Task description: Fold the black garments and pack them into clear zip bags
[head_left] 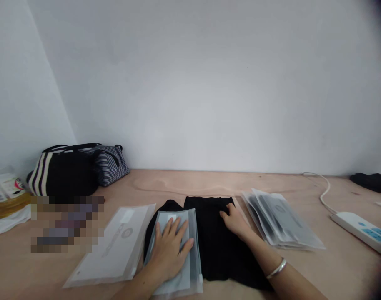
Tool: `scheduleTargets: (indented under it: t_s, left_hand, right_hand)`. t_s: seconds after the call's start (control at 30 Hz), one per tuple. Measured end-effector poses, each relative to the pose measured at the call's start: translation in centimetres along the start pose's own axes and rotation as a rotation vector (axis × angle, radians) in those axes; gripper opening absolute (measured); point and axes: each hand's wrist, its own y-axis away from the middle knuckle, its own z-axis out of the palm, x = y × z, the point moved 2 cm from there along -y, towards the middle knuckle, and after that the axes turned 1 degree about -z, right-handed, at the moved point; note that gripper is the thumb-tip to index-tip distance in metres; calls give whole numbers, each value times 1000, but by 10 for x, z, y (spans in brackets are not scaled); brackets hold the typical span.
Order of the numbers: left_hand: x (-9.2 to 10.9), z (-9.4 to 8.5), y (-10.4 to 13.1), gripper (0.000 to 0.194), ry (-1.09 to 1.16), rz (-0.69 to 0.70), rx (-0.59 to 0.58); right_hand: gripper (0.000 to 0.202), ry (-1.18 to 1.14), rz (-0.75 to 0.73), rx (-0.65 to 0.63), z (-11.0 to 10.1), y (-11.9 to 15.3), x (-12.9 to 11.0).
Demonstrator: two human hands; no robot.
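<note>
My left hand [170,252] lies with spread fingers on a clear zip bag [193,250] that has a pale sheet inside. Part of a black cloth [211,246] shows behind and left of that bag, and more of it is spread to the right. At the cloth's upper right edge is my right hand [234,220], its fingers curled with the thumb near the index finger; whether cloth is pinched between them is too small to tell. Another printed zip bag [115,250] rests flat on the left. Several filled bags [281,221] are stacked at the right.
A striped bag [111,164] and a black bag [71,173] stand against the wall at the back left, near a bottle of yellow liquid [9,196]. On the right are a white power strip [362,231] with its cable and a dark item [370,182]. One left area is pixelated.
</note>
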Motion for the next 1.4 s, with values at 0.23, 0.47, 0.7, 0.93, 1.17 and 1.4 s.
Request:
scheduleTargets:
  t_s: [0.23, 0.47, 0.7, 0.93, 1.17, 1.4]
  left_hand:
    - [1, -1, 1, 53, 14, -15, 29]
    - [-8, -5, 0, 38, 52, -122, 146]
    - [-41, -16, -2, 34, 270, -184, 299]
    - [-86, -55, -1, 24, 532, -238, 202]
    - [-191, -67, 26, 30, 200, -293, 234]
    - [-126, -58, 25, 38, -132, -169, 354]
  right_hand:
    - [32, 84, 85, 123, -22, -24, 19]
    - [43, 403, -257, 211, -19, 10, -18]
    - [55, 509, -477, -72, 6, 28, -11]
    - [56, 513, -468, -55, 9, 31, -10]
    - [56, 508, -473, -47, 9, 31, -9]
    - [56, 516, -468, -50, 10, 31, -10]
